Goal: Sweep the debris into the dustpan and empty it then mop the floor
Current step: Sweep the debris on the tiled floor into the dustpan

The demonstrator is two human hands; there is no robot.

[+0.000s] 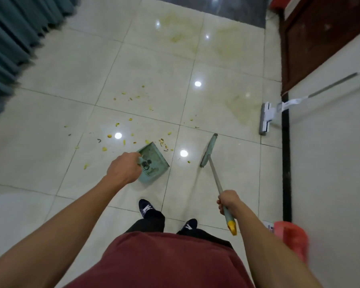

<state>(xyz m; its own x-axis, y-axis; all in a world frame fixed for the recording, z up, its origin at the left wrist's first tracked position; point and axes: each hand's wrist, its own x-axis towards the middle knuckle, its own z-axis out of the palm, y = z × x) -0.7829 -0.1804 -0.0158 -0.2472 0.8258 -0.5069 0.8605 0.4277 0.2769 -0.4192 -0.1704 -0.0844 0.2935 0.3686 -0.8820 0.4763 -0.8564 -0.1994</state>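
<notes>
Your left hand (124, 167) is curled round the handle of the green dustpan (154, 161); the pan hangs just beyond your knuckles, its open mouth tipped toward the floor (50, 113) and a little dark dirt lying inside it. Your right hand (228, 201) grips the broom (214, 179) near the top of its grey shaft, the yellow end cap sticking out below your wrist; the green head sits well ahead of that hand, edge-on, out to the right of the dustpan and apart from it. The yellow debris (121, 134) lies scattered on the pale tiles beyond your left hand, thickest just past the pan's far lip, with a few bits between the pan and the broom head. Far beyond your right hand, a mop (267, 118) leans against the white wall, its flat head on the floor; yellowish smears mark the tiles further off. A red object (291, 238), blurred, sits just outside your right forearm.
</notes>
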